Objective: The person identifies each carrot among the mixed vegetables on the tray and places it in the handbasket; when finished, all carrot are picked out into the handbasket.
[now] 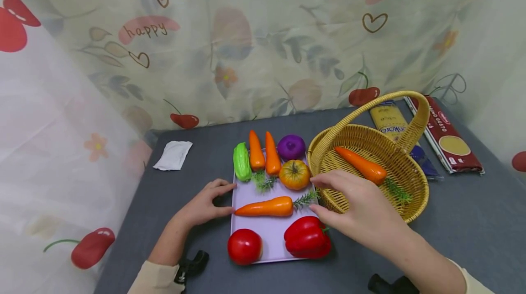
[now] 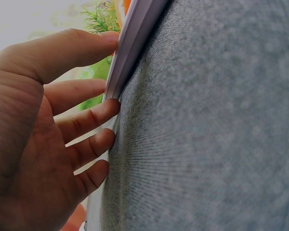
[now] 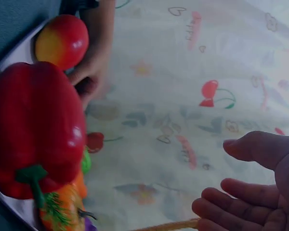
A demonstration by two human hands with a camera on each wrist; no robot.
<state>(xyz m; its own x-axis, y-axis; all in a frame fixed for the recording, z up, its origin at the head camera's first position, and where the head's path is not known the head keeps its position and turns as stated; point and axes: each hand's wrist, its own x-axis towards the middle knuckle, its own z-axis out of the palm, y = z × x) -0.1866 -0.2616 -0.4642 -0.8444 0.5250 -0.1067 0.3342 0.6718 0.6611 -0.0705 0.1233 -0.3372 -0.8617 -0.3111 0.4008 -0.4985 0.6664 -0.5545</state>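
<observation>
A lilac tray [image 1: 271, 246] lies on the table. My left hand [image 1: 201, 205] touches its left edge with thumb and fingertips, fingers loosely extended in the left wrist view. A carrot [image 1: 267, 207] lies crosswise on the tray, its tip by my left thumb. Over the tray's right edge, near the carrot's leaves, my right hand [image 1: 365, 207] hovers holding nothing, thumb and fingers apart. At the tray's near end sit a red bell pepper [image 1: 307, 238] and a round red fruit [image 1: 244, 246], partly yellow in the right wrist view.
Two carrots [image 1: 256, 150], a green ridged vegetable [image 1: 242, 161], a small pumpkin [image 1: 295, 175] and a purple round vegetable [image 1: 291, 148] fill the tray's far end. A wicker basket [image 1: 421, 196] holding a carrot [image 1: 363, 166] stands right; packets [image 1: 452, 145] lie behind. A white packet [image 1: 173, 155] lies left.
</observation>
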